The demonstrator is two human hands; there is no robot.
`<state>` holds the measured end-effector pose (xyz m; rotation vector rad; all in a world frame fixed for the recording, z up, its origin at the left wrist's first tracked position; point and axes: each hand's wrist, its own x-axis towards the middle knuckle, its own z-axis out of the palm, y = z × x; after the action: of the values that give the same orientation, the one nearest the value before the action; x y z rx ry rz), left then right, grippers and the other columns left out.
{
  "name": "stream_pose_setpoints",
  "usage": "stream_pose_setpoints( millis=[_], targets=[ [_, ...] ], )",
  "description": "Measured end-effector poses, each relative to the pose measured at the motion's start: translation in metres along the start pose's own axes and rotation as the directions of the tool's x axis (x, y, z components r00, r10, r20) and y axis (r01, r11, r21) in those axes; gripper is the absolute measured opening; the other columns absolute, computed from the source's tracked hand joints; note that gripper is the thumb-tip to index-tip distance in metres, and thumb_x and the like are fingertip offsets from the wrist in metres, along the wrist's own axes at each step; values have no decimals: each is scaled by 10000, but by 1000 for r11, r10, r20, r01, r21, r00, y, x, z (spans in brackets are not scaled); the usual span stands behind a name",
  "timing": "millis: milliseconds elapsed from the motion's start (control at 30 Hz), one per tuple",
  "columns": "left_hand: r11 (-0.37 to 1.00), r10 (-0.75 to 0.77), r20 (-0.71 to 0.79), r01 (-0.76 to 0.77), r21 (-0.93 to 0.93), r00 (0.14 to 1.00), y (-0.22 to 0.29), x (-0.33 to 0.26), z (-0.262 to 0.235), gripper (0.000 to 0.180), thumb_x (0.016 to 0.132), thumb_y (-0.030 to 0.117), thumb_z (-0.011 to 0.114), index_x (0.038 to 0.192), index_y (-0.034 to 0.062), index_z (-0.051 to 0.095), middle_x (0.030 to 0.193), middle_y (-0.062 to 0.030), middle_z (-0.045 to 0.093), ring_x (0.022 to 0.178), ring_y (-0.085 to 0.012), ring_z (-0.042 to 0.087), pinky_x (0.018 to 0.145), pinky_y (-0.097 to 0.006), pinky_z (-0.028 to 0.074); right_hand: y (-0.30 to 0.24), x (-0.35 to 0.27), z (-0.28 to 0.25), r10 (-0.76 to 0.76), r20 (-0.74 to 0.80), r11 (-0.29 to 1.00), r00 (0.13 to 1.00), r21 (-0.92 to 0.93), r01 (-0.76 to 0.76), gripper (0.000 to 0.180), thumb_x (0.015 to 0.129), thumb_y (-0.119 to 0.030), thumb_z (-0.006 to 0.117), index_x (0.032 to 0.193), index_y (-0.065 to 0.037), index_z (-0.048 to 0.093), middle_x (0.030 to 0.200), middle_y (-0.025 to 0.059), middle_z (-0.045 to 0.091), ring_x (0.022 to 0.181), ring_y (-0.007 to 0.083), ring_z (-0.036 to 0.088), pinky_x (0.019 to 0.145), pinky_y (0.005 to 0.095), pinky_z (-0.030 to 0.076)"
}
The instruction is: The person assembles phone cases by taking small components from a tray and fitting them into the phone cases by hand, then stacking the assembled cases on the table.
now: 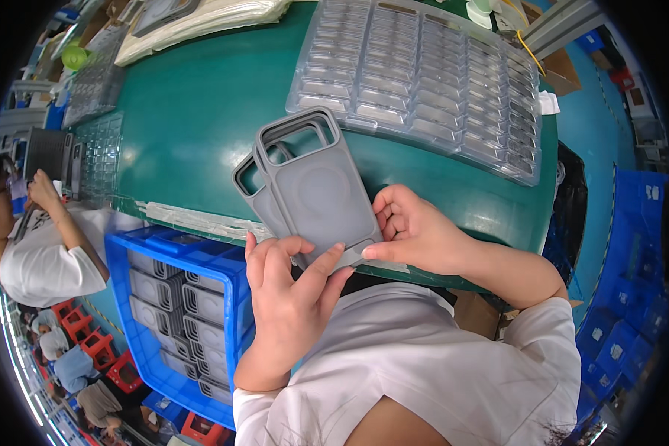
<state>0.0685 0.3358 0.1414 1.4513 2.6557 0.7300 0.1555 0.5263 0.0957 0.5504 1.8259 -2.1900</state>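
From where I stand, the front case (323,193) points straight away from the person's hands: its near end sits right at the fingertips, and its long axis runs outward and a little to the left, so the end with the big opening is the farthest part from them. Its near edge spans the gap between the 2 hands. The left hand (288,282) comes in at the near end from the left, and the right hand (416,230) is just beside the near right corner. Both are touching close, so I wouldn't call either clearly nearer.

The left hand is pinching that near end, fingers laid over the top and thumb tucked at the edge. The right hand has its thumb at the corner and its other fingers curled beside the long edge; whether it truly grips, I cannot tell.

The case is matt grey, with rounded corners, a raised rim, a faint ring on its flat back and 1 wide opening. A pale strip (349,257) shows at the near end between the thumbs. A rear case (271,212), also grey, peeks out from underneath, toward the left hand's side.

Beyond the hands stretches the green surface (193,134), with clear trays (379,121) ahead of the right hand. Left of the left hand, a blue crate (234,305) holds more grey cases (150,290).
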Motion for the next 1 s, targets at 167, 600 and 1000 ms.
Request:
stream_pose_setpoints(
  millis=[167,600,1000],
  targets=[
    [999,38,-23,-38,0,999,-6,-4,3,507,664,247,784,1125,104,628,1047,-106,502,985,-300,480,967,-546,325,-1,4,1,60,-5,998,998,-12,-60,468,773,-180,756,1057,11,435,892,85,551,760,115,550,664,247,471],
    [994,-31,-169,12,-113,985,-19,-27,42,1017,709,432,750,1384,-103,209,1395,-292,292,1317,-468,227,1052,-581,148,-10,-12,14,-41,-31,999,999,7,41,327,795,-35,697,962,-39,415,891,51,509,755,94,523,654,261,507],
    [747,-15,-124,-72,-661,992,-16,-26,24,942,683,203,820,1363,-107,246,1100,-226,570,941,-341,602,810,-378,478,-11,-39,24,-89,143,970,986,238,53,349,872,20,569,1195,13,438,1024,72,573,871,101,571,683,245,525]
  ],
)
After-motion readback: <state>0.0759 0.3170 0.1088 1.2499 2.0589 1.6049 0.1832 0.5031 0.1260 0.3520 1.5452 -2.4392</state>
